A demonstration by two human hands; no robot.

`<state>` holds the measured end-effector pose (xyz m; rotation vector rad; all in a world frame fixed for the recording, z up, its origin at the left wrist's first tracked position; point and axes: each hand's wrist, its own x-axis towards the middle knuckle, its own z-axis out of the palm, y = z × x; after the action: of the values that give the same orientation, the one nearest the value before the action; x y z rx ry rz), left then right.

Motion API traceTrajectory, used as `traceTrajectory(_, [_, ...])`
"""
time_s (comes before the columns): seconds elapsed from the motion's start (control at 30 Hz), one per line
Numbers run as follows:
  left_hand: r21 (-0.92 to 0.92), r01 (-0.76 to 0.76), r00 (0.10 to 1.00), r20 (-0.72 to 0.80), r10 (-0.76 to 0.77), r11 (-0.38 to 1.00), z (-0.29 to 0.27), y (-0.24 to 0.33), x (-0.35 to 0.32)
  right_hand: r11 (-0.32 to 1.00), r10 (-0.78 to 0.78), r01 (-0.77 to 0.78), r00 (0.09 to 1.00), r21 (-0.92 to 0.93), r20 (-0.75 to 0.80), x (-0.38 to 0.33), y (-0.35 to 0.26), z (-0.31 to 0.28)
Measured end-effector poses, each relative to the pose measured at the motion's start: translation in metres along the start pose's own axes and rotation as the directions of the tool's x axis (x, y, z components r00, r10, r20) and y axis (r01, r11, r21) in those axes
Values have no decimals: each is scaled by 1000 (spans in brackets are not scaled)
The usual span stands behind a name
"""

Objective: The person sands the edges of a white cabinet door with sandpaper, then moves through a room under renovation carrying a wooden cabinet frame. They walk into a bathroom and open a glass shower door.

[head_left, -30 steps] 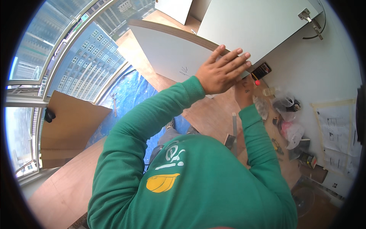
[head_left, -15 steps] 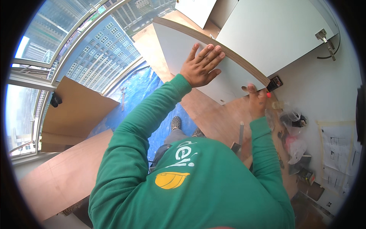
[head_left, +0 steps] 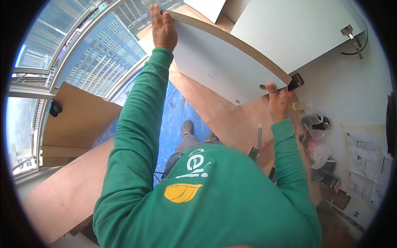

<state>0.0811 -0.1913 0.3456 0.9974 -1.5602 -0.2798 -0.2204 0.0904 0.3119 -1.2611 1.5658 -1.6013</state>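
Above the plywood floor, the left hand has slid out to the white panel's far end, the right hand clamped on its near corner, so the panel is now held at both ends.

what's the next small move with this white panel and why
Probably steady the white panel and ease it toward the white cabinet beside it. The left hand grips its far end, the right hand its near corner, so it hangs in the air, tilted, resting on nothing.

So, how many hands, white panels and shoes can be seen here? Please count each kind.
Hands: 2, the left hand and the right hand, both on one white panel
White panels: 3
Shoes: 2
Total: 7
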Motion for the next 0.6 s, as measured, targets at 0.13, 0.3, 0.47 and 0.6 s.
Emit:
traceTrajectory(0.13, [-423,445,895,174,-412,789,2,-34,20,998,-61,61,998,8,-25,-4,-2,6])
traceTrajectory(0.3, [-383,702,685,131,-717,600,25,-43,-18,996,-89,89,996,27,-12,1,4,5])
traceTrajectory(0.47, [397,488,725,311,-614,777,8,-105,-155,996,-82,82,996,31,15,6,-12,12])
traceTrajectory(0.6, [39,-242,641,756,130,969,-21,46,-180,996,-73,70,996,-46,-54,3,-13,4])
